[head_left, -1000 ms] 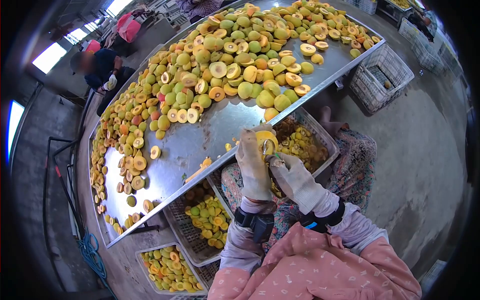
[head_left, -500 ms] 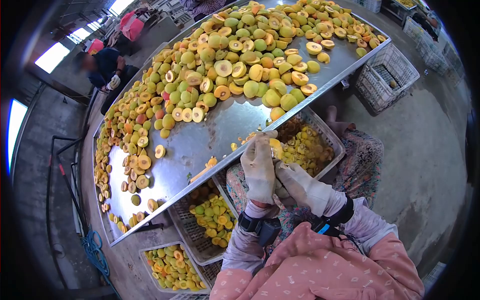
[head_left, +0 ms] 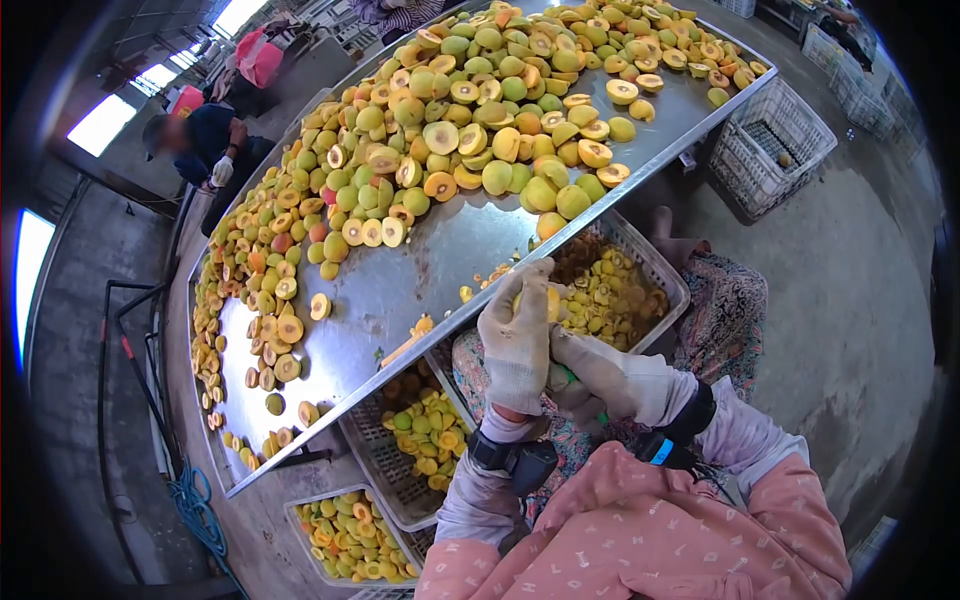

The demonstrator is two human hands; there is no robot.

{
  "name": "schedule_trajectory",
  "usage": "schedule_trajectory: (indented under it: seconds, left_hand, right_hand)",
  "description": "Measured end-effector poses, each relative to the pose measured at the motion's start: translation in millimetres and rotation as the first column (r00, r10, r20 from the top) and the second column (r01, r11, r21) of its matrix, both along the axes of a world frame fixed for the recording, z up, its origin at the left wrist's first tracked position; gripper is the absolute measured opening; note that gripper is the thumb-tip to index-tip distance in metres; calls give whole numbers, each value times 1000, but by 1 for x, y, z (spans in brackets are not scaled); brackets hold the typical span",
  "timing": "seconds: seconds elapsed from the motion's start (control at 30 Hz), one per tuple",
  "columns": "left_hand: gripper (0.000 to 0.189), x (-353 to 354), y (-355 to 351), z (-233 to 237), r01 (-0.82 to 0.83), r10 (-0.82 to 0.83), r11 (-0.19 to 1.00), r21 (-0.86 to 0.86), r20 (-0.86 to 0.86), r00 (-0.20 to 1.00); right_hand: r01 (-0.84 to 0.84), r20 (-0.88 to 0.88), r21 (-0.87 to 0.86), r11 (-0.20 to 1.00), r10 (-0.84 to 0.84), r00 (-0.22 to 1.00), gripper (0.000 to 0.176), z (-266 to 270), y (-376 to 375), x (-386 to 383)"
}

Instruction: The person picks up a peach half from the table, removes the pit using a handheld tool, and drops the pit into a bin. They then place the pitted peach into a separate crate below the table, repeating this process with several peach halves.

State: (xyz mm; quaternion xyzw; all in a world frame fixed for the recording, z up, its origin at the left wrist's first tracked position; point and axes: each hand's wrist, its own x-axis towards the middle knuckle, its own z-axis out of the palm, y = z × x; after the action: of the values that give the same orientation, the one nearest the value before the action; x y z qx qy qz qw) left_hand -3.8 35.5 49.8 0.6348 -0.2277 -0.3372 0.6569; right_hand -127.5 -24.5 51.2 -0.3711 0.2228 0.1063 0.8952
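Note:
My left hand (head_left: 515, 345), in a pale, stained glove, is closed around a yellow peach piece (head_left: 553, 304) at the table's near edge. Most of that piece is hidden by the fingers. Close beside it, my right hand (head_left: 612, 378), also gloved, has its fingers curled. A small green bit (head_left: 563, 376) shows by the right fingers, possibly part of a tool, but its kind cannot be made out. Both hands are above my lap, next to a crate (head_left: 655, 262) of yellow peach pieces. Halved yellow-green peaches (head_left: 440, 138) are heaped across the metal table (head_left: 455, 240).
Below the table edge stand a crate of peach pieces (head_left: 400, 512) and another one (head_left: 330, 572) further left. A white crate (head_left: 775, 190) sits on the floor at right. A person (head_left: 215, 150) works across the table. A blue hose (head_left: 197, 508) lies at left.
My left fingers have shifted slightly around the peach piece. My right hand has turned a little, exposing the green bit. Across the table, the other person's hand has moved slightly.

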Motion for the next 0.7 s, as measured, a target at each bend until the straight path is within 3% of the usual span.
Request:
schedule_trajectory:
  seconds: [0.03, 0.07, 0.13, 0.2, 0.27, 0.3, 0.37, 0.4, 0.47, 0.5, 0.57, 0.6, 0.67, 0.7]
  left_hand:
    - [54, -1, 1, -3, 27, -23, 999, -39, 118, 993]
    - [54, -3, 3, -3, 24, -20, 999, -32, 115, 993]
    - [54, -4, 4, -1, 66, -181, 952, -300, -373, 910]
    - [56, -8, 3, -2, 22, -122, 965, -261, -373, 920]
    - [58, 1, 3, -17, 135, -238, 942, -306, -331, 913]
    - [58, 6, 2, -18, 135, -240, 942, -307, -333, 912]
    - [59, 14, -1, -15, 300, -318, 935, -190, -71, 945]
    - [59, 15, -1, -21, 298, -315, 936, -189, -72, 946]
    - [60, 16, -4, -34, 212, -326, 919, -333, -339, 882]
    - [60, 11, -5, -41, 213, -327, 919, -330, -341, 881]
    - [59, 2, -10, -40, -148, 22, 968, -202, -521, 853]
    - [59, 8, -6, -52, -147, 23, 970, -195, -527, 849]
    - [48, 31, 18, -77, -517, 232, 818, -251, -678, 697]
    - [42, 40, 43, -76, -537, 441, 823, -186, -389, 809]
  right_hand:
    - [-75, -18, 43, 996, 76, 997, 53, 11, -7, -2]
    - [-78, -20, 51, 996, 79, 997, 53, 13, -8, -3]
    - [-122, 40, 231, 965, 115, 993, 56, 17, -9, -1]
    - [-88, -1, 200, 976, 90, 996, 58, 17, -8, 0]
    - [-147, 12, 380, 913, 154, 988, 59, -6, -12, 3]
    - [-145, 10, 381, 913, 153, 988, 59, -8, -13, 3]
    - [-159, 54, 493, 856, 152, 987, 59, -12, -13, 3]
    - [-161, 54, 494, 855, 155, 987, 59, -13, -11, 5]
    - [-62, 2, 448, 892, 68, 998, 59, -15, -7, 9]
    - [-60, 1, 451, 890, 66, 998, 59, -20, -7, 11]
    - [-40, 13, 422, 906, 38, 999, 59, -32, -7, 16]
    - [-34, 6, 428, 903, 35, 999, 59, -37, -6, 14]
    - [-43, 183, 356, 934, -24, 983, 59, -45, 0, 9]
    - [-12, 145, 418, 908, -54, 988, 59, -54, -5, 9]
